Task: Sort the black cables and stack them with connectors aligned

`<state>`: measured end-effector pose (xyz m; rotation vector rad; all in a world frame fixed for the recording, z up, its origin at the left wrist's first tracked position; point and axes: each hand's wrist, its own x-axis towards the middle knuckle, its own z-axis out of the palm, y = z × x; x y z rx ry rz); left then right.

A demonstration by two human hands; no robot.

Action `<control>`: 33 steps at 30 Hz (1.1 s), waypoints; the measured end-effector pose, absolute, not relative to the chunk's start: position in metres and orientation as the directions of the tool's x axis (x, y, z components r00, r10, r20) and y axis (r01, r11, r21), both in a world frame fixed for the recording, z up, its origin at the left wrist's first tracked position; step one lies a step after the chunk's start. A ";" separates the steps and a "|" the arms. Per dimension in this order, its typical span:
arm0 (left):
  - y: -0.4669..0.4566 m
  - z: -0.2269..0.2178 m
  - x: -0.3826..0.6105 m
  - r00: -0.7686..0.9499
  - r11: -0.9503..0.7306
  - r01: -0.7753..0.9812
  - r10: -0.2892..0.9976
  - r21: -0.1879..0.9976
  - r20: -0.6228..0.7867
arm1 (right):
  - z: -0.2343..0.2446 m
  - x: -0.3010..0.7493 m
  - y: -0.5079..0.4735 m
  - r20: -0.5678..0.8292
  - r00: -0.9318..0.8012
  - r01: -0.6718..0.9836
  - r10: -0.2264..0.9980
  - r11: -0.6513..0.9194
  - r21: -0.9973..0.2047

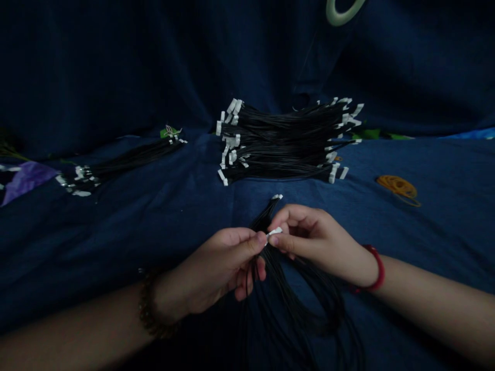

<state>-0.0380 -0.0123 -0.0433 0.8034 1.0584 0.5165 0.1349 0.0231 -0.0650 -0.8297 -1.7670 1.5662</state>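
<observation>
My left hand [232, 257] and my right hand [309, 234] meet at the near middle of the cloth. Between their fingertips is a small white connector [275, 232] on a cable end, pinched by thumb and finger of each hand. From there a loose bundle of thin black cables [309, 304] loops down below the hands. Another white tip [277, 197] of that bundle sticks up just beyond my right fingers. Some fingers of my left hand curl around black strands, and how many they hold is hidden.
Beyond the hands lies a large stack of black cables [282, 134] with white ends. At left is a thinner cable bundle [131, 157], near a purple piece [31, 180]. Orange rubber bands [397, 186] lie at right. A pale ring [342, 15] hangs at the top before dark blue cloth.
</observation>
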 end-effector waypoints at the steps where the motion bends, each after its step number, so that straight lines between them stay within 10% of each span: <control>1: -0.013 -0.043 -0.038 0.412 0.606 0.012 0.722 0.796 -0.556 | -0.065 0.135 0.022 0.056 -0.601 0.068 0.798 0.121 -0.990; 13: -0.014 -0.042 -0.044 0.449 0.624 0.002 0.698 0.782 -0.558 | -0.059 0.145 0.016 0.296 -0.747 0.159 0.595 0.593 -0.790; 22: -0.013 -0.053 -0.042 0.514 0.610 -0.072 0.700 0.789 -0.495 | -0.058 0.120 0.014 -0.075 -0.602 0.102 0.795 -0.016 -0.995; 28: -0.013 -0.055 -0.046 0.503 0.607 -0.187 0.735 0.773 -0.455 | -0.042 0.127 0.009 -0.121 -0.557 0.160 0.822 -0.037 -0.986; 33: -0.016 -0.058 -0.052 0.500 0.588 -0.295 0.766 0.753 -0.403 | -0.018 0.150 0.001 -0.402 -0.691 0.279 0.600 -0.292 -0.915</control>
